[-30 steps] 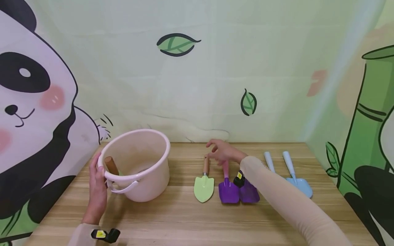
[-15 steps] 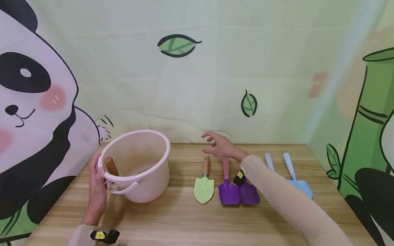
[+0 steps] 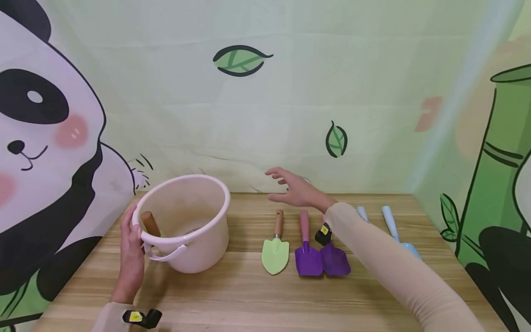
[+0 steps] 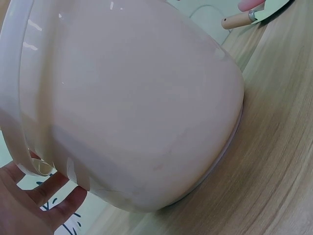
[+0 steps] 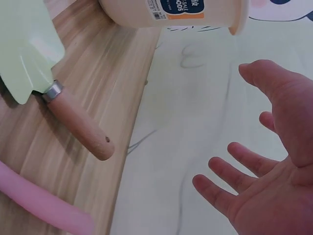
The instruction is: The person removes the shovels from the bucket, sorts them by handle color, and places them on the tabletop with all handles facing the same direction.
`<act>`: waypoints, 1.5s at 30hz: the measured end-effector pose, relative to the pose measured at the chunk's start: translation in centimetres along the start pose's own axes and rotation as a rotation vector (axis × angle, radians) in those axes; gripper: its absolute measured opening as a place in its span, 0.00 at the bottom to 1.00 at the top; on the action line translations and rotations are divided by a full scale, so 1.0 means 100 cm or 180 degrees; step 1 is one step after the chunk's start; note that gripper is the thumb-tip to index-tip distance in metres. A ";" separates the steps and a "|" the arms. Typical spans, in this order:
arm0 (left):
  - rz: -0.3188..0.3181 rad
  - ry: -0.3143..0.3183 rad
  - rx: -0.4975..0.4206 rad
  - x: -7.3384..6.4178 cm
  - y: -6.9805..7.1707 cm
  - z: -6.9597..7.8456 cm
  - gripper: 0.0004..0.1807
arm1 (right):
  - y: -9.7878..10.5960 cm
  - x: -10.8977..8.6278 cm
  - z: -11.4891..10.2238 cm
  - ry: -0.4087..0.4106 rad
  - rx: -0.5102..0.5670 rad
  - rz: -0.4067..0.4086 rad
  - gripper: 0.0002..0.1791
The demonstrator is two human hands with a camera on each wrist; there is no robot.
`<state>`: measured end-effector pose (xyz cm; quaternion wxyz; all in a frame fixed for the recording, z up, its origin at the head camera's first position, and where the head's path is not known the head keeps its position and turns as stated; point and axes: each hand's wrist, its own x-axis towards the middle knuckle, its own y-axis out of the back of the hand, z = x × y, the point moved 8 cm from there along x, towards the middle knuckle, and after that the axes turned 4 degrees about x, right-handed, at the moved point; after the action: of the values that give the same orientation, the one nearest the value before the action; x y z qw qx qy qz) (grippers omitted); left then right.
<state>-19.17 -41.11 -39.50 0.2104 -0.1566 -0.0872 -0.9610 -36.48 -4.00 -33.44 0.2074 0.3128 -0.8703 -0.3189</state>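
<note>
A pale pink bucket (image 3: 203,249) stands upright at the left of the table. My left hand (image 3: 132,249) holds its rim at the left side; in the left wrist view, the fingers (image 4: 66,203) lie against the outer wall. A brown wooden handle (image 3: 150,224) leans inside the bucket. Over the table's back edge my right hand (image 3: 296,190) hovers with fingers spread and nothing in it. Below that hand lies a light green trowel (image 3: 275,256) with a wooden handle. Right of the trowel is a purple shovel (image 3: 309,262) with a pink handle.
A second purple shovel (image 3: 335,261) overlaps the first, partly hidden by the right sleeve. Farther right lie two light blue handles, one on a blue shovel (image 3: 391,221) mostly behind the right arm. A cloth backdrop with a panda (image 3: 85,170) rises behind the table (image 3: 249,299).
My right hand has risen from near the trowel and pink handles, moving slightly left and back, with its fingers spreading. The left hand and bucket have stayed put.
</note>
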 end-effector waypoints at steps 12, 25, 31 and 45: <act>0.0038 0.0021 0.0008 0.000 0.002 0.001 0.29 | 0.010 0.012 -0.025 0.0188 -0.0192 -0.0007 0.36; 0.0025 0.0081 0.0105 0.001 0.003 0.000 0.30 | 0.016 0.019 -0.038 0.0152 -0.0165 -0.0168 0.37; 0.0055 0.0087 -0.0015 0.002 0.002 -0.003 0.30 | 0.019 0.023 -0.048 0.0222 -0.0180 -0.0222 0.37; 0.0078 0.0011 0.0050 0.003 0.003 -0.002 0.30 | 0.021 0.035 -0.068 0.0273 -0.0264 -0.0376 0.38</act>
<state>-19.34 -41.48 -39.60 0.2236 -0.1543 -0.0925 -0.9579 -36.00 -8.00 -26.65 0.2380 0.3681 -0.8267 -0.3528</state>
